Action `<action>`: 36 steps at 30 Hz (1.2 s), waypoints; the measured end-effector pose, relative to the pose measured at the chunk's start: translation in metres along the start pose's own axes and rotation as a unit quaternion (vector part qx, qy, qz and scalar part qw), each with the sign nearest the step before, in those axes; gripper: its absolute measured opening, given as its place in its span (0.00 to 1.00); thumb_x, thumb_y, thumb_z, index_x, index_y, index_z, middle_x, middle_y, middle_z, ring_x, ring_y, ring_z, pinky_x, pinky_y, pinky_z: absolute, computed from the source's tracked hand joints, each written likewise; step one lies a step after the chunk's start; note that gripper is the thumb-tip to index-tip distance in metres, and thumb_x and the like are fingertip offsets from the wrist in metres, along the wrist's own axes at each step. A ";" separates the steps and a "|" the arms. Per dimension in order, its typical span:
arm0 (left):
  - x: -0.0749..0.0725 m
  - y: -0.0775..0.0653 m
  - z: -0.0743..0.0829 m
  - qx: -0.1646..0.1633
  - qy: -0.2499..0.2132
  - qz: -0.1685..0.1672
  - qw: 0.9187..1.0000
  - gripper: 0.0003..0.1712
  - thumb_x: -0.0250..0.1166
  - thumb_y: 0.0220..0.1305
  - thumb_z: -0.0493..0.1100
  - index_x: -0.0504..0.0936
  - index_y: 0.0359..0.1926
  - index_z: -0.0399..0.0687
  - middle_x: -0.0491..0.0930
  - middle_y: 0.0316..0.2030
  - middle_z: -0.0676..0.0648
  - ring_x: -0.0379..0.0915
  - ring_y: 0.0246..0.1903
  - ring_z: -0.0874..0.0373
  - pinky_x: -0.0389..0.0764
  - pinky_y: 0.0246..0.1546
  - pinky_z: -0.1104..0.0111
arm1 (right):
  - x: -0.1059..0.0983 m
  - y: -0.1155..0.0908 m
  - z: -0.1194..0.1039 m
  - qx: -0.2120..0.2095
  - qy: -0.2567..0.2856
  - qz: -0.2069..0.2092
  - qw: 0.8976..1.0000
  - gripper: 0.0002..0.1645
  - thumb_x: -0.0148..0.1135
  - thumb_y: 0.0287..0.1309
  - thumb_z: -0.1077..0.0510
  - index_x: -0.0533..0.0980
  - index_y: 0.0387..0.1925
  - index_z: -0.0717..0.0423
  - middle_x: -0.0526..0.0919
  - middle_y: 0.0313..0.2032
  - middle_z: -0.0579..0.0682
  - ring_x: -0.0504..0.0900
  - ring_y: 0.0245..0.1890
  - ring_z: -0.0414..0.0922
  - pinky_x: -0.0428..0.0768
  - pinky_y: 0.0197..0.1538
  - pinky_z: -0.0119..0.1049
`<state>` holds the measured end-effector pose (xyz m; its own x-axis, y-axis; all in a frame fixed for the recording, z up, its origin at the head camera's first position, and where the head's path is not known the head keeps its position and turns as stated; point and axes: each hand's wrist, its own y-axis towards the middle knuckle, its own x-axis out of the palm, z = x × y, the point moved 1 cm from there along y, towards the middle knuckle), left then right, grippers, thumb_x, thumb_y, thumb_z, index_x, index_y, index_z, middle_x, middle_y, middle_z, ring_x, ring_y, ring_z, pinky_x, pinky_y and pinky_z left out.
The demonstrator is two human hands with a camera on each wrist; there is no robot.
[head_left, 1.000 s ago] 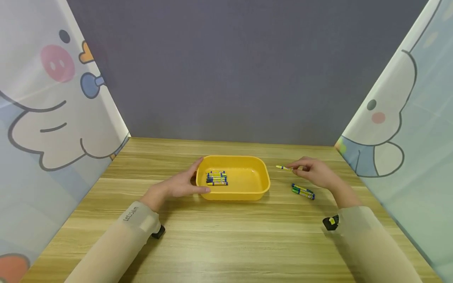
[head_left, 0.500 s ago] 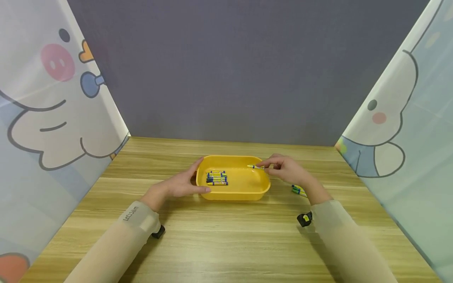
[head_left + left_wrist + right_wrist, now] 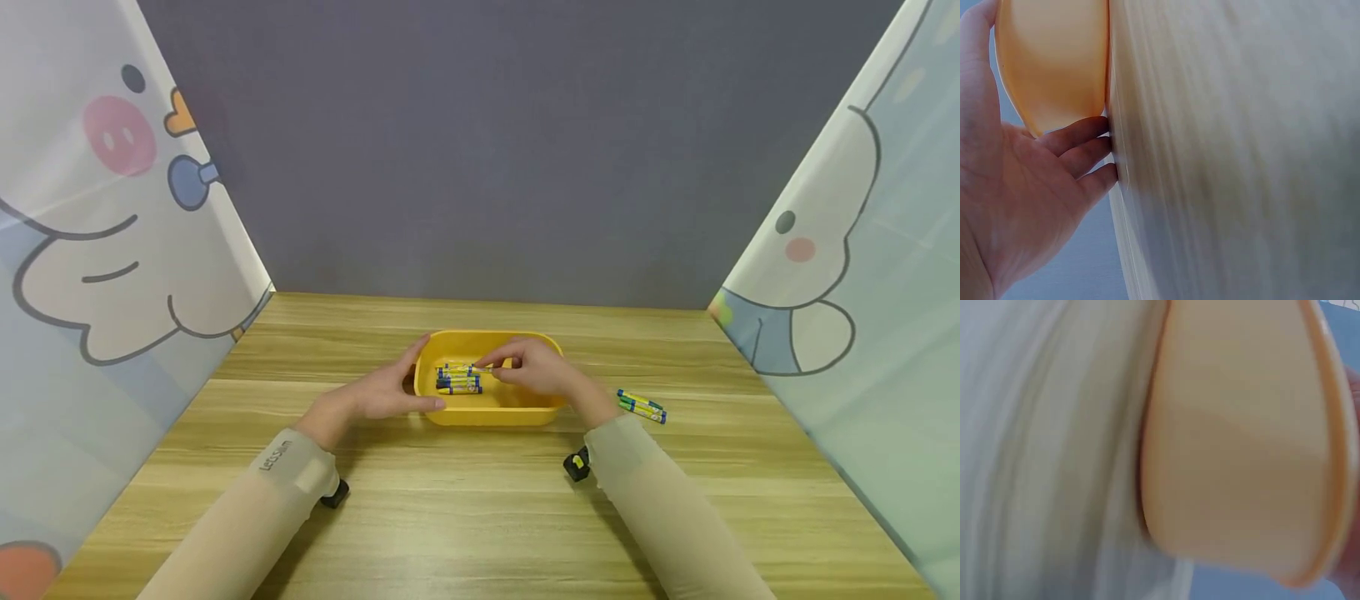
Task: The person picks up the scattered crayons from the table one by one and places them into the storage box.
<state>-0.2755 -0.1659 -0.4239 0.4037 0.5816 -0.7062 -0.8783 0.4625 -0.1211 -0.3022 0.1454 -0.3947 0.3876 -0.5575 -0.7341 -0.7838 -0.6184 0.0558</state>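
Fingers [image 3: 497, 358] of the right hand [image 3: 537, 367] pinch a crayon [image 3: 482, 370] inside the yellow box [image 3: 498, 417] the left hand [image 3: 384, 391] grips; placing seems underway, next calling for release.

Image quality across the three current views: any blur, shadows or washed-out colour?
Head: mostly sharp, soft shadows beside the sleeves, lettering on the crayons too small to read; left wrist: left hand fairly clear, table soft; right wrist: table smeared, yellow tray paler than in the head view.

Soft light casts faint shadows on the table [image 3: 465, 508], and the right wrist view is blurred.
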 end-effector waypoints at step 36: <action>-0.001 -0.001 -0.001 -0.009 -0.003 -0.002 1.000 0.77 0.75 0.61 0.76 0.30 0.90 0.67 0.69 0.80 0.36 0.70 0.76 0.40 0.66 0.80 0.39 | 0.041 0.028 -0.003 0.006 -0.067 -0.046 0.997 0.13 0.71 0.74 0.59 0.93 0.52 0.42 0.85 0.41 0.43 0.77 0.40 0.39 0.79 0.48 0.35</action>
<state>-0.2749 -0.1676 -0.4242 0.4087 0.5835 -0.7018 -0.8811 0.4528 -0.1366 -0.3067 0.1029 -0.4212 0.3900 -0.4189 -0.8200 -0.7544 -0.6560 -0.0236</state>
